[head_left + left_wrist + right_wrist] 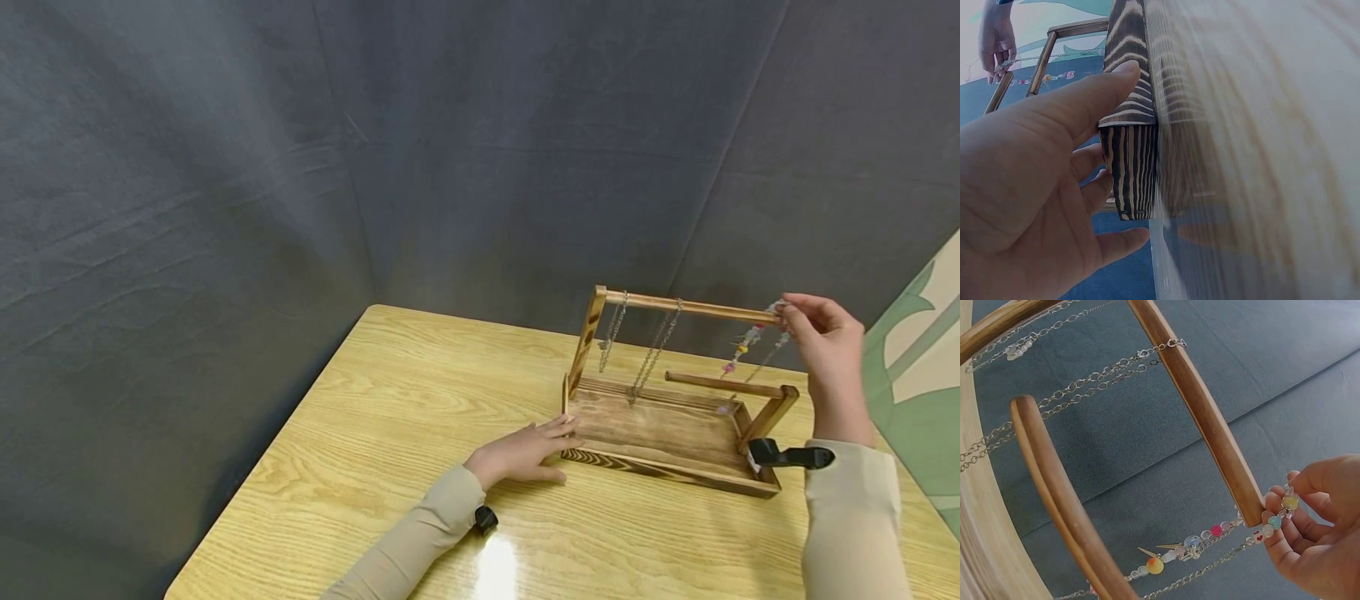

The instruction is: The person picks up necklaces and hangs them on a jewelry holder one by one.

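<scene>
A brown wooden jewelry stand (pixel 660 475) has a tray base and two horizontal bars. My right hand (pixel 828 342) is at the right end of the upper bar (pixel 705 309), where its fingers pinch a beaded necklace (pixel 1216 531). The necklace loops over that bar end, with pastel beads, a pink one and a yellow one along it. At the tray's left front corner, my left hand (pixel 521 454) rests with fingers spread and fairly straight. In the left wrist view its thumb (pixel 1100 94) overlaps the streaked front wall, and some fingertips are hidden behind the wood.
Two silver chains, one at the left (pixel 612 337) and one nearer the middle (pixel 656 350), hang from the upper bar. A lower bar (pixel 720 384) stands in front at the right. The stand sits on a light wooden table (pixel 375 400), with a dark grey curtain (pixel 487 167) behind.
</scene>
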### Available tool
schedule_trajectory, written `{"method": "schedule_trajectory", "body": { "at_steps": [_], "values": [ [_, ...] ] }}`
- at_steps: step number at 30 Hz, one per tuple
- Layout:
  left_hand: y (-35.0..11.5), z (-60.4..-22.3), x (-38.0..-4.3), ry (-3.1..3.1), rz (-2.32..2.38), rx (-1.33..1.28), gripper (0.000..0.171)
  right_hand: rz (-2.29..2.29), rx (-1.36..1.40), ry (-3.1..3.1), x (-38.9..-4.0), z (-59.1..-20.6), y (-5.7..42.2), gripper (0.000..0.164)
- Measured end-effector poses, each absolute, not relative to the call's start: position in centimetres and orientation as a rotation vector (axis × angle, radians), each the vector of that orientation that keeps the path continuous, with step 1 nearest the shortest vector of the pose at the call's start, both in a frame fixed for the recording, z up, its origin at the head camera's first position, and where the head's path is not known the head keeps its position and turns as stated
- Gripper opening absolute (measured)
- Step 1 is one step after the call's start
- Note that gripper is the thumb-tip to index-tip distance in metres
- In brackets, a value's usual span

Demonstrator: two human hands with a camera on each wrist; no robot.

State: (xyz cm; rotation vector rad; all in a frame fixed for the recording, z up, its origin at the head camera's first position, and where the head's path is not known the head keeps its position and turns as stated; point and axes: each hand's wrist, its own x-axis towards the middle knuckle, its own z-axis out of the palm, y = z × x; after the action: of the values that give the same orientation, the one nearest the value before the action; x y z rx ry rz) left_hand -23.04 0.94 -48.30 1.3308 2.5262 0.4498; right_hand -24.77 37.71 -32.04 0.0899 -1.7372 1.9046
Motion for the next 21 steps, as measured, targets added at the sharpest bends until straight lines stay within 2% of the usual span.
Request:
{"method": "schedule_trajectory", "body": {
  "at_steps": [21],
  "values": [
    [1.0, -48.4, -23.0, 2.535, 0.430, 1.345, 0.067, 1.851, 0.103, -1.829, -24.7, -32.0, 36.5, 0.015]
  ]
}}
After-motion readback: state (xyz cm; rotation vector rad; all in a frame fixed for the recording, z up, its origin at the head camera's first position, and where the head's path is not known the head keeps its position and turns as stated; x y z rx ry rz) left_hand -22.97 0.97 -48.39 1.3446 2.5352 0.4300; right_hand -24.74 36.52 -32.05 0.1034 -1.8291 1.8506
